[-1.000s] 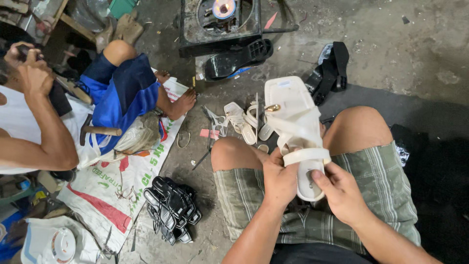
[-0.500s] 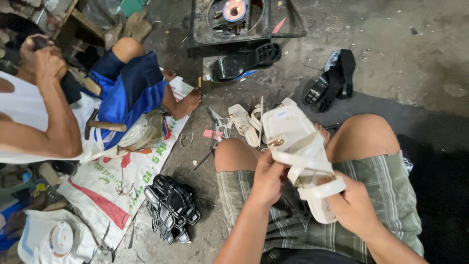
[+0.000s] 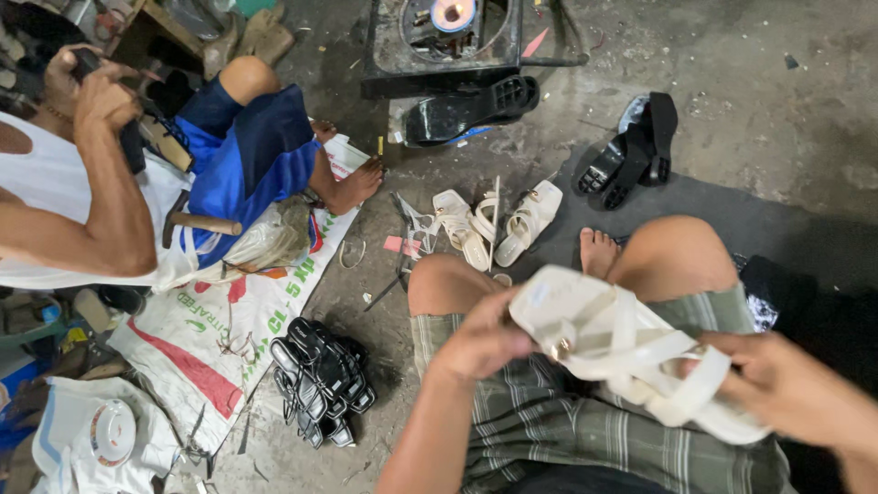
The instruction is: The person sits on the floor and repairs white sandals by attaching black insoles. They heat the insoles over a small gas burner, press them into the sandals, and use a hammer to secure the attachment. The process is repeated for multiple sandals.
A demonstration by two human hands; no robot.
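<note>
A white strappy sandal (image 3: 631, 352) lies tilted across my lap, above my green plaid shorts. My left hand (image 3: 480, 340) grips its toe end, near a small gold buckle. At the heel end, my right hand (image 3: 791, 389) holds the sandal, with fingers on a strap. Both of my knees are bent, and my bare foot (image 3: 599, 252) rests on the concrete floor between them.
Two more white sandals (image 3: 498, 224) lie on the floor ahead of my knees. A pile of black straps (image 3: 320, 380) sits at my left. Black soles (image 3: 636, 151) lie at the back right. A seated person in blue shorts (image 3: 247, 155) works at the left, over a printed sack.
The sandal has turned from pointing away from me to lying crosswise and lower on my lap. My right hand has slid out to the heel end; my view has dipped closer.
</note>
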